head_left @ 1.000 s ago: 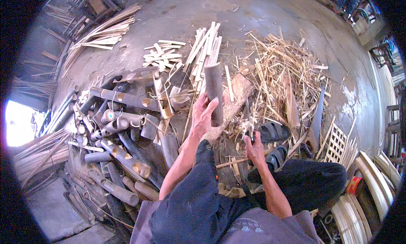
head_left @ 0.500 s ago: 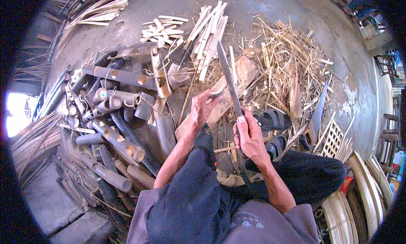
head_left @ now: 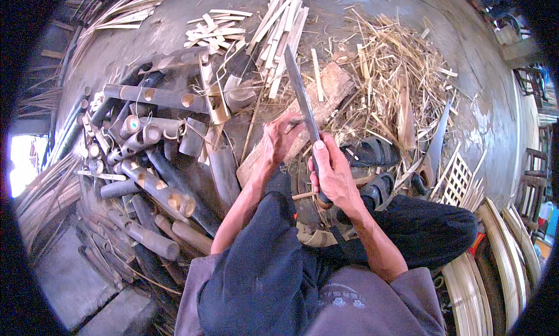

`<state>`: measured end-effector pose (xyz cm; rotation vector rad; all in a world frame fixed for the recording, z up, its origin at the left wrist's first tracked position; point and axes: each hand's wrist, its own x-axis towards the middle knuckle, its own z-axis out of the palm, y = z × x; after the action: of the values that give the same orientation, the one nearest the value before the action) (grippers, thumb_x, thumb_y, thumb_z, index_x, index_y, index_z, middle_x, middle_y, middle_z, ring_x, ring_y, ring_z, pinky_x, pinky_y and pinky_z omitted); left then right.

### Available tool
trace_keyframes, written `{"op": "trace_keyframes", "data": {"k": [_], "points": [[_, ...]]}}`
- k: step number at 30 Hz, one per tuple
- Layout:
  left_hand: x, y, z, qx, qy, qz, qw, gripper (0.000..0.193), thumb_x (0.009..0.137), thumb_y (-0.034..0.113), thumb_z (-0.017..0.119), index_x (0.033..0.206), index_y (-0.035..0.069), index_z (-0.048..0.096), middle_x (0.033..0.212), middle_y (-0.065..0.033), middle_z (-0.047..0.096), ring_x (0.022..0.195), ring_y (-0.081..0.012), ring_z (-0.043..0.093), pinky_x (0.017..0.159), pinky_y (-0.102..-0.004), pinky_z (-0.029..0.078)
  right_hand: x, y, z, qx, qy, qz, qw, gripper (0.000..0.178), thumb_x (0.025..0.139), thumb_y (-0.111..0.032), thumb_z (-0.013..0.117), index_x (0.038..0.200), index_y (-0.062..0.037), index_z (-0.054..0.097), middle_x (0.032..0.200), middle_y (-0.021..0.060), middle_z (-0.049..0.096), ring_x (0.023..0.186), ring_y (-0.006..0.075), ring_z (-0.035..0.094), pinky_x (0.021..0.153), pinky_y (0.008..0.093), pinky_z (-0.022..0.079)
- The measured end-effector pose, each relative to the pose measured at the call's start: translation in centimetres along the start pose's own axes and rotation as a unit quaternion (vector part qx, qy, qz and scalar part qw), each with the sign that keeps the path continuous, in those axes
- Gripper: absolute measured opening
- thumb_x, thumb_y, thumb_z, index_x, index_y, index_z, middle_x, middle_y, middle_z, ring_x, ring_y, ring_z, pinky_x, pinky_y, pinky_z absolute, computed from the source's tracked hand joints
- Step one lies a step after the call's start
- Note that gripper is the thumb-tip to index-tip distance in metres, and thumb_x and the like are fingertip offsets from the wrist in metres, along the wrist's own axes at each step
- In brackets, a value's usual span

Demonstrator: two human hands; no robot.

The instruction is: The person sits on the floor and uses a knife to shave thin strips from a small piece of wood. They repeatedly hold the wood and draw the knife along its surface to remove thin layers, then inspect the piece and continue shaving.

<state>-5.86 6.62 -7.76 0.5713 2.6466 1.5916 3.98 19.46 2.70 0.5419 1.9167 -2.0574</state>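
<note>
My right hand (head_left: 333, 172) is wrapped round the handle of a long knife (head_left: 303, 97), thumb along its base, with the blade slanting up and away to the left. Beside the blade, my left hand (head_left: 280, 139) pinches a short bamboo piece (head_left: 296, 121); the fingers hide most of it. Whether the blade touches that piece I cannot tell. Beneath both hands lies a thick wooden block (head_left: 332, 97), partly hidden by the knife and my arms.
Cut bamboo tubes (head_left: 157, 190) are heaped on the left. Ahead lie pale split strips (head_left: 285, 33) and a shorter pile (head_left: 215, 30). Shavings (head_left: 402, 74) spread to the right, near a saw (head_left: 437, 138), a sandal (head_left: 372, 152) and a woven lattice (head_left: 455, 181).
Both hands have shifted slightly left in the picture, and the knife blade has come closer to my left hand. The bamboo piece has turned, showing less of its pale side.
</note>
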Motion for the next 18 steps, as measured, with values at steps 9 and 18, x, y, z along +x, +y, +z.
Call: {"op": "trace_keyframes", "data": {"k": [9,18], "points": [[0.4,1.2,-1.3,0.017,-0.016,-0.007,1.0,0.016,0.082,0.017,0.07,0.095,0.007,0.07,0.082,-0.0118,0.068,0.072,-0.0226,0.067,0.064,-0.0326,0.05,0.0,0.9,0.1,-0.217,0.117,-0.198,0.949,0.028,0.097,-0.025,0.048,0.114,-0.0032,0.054,0.064,0.0164,0.056,0.056,0.0251,0.058,0.054,0.0371,0.045],[1.0,5.9,-3.3,0.165,-0.158,-0.112,0.967,0.023,0.086,0.012,0.063,0.104,-0.002,0.063,0.093,-0.0169,0.069,0.085,-0.0264,0.068,0.075,-0.0374,0.051,1.6,1.7,-1.4,-0.251,0.104,-0.12,0.955,0.034,0.097,-0.032,0.048,0.1,0.0011,0.055,0.061,0.0179,0.05,0.055,0.024,0.05,0.056,0.0387,0.042]]}}
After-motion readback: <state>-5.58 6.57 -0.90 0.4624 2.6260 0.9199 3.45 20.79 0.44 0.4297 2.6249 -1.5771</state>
